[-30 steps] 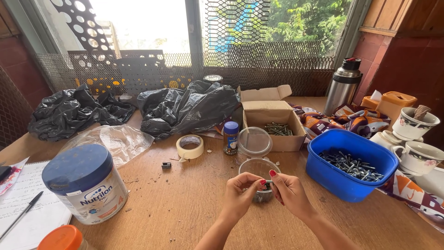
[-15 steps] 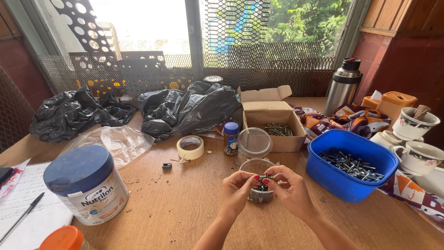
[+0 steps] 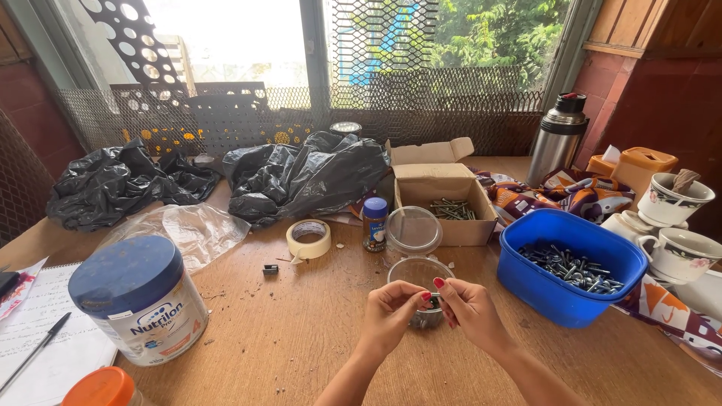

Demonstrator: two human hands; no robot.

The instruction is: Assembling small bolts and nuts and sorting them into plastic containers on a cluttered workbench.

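I saw a matt, scuffed wooden table point(image 3: 301, 331). The small cup point(image 3: 418, 272) between the hands was clear, glossy plastic. The blue tub point(image 3: 556, 289) looked like smooth plastic and held dull metal screws point(image 3: 571, 265). The box point(image 3: 444, 192) was plain matt cardboard. The flask point(image 3: 555, 139) shone like brushed steel. The black bags point(image 3: 308, 174) were crinkled, glossy film.

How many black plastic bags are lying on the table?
2. One black bag lies at the far left by the mesh; the other lies at the middle, left of the cardboard box. More may be hidden behind them.
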